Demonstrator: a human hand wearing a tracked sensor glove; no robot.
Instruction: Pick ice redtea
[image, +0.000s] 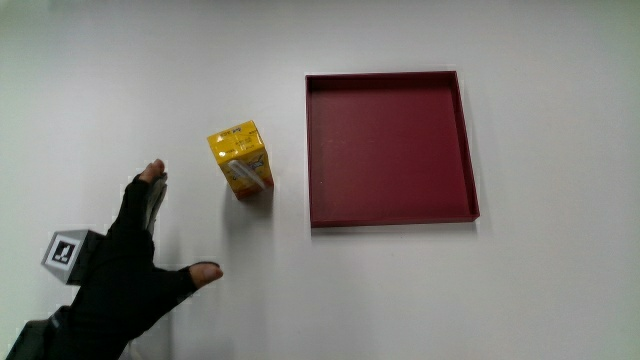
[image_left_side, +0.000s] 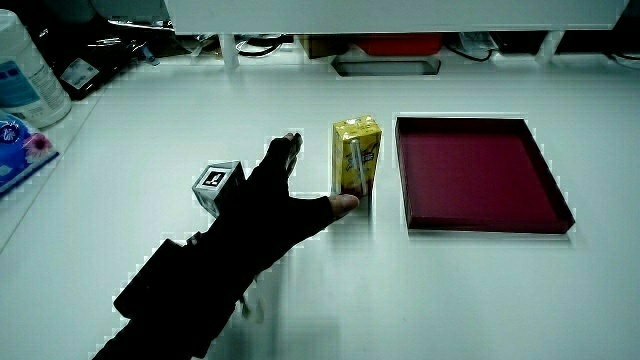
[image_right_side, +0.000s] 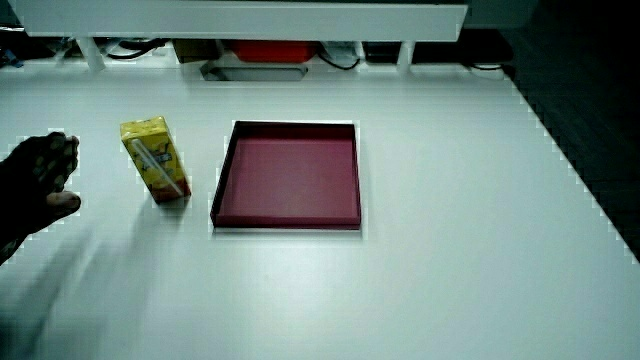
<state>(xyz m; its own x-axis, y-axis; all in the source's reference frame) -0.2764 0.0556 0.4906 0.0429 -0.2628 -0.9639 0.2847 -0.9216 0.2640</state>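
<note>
One yellow drink carton (image: 241, 160), upright on the white table (image: 520, 290), just beside one empty dark red tray (image: 390, 148). One gloved hand (image: 130, 280), fingers spread wide and holding nothing, beside the carton, nearer the person. One patterned cube (image: 65, 255) on its back.

— How is the light looking on your end?

— From above I'm seeing the table (image: 420, 300) glowing bright and even, nearly washing out. The carton (image: 241, 160) is throwing only a faint, soft shadow toward me, and so is the tray (image: 391, 147).

— And lower down?

— In both side views the light is falling off toward the partition (image_left_side: 400, 14). The hand (image_left_side: 268, 210) is showing as a dark shape, its detail getting lost.
</note>
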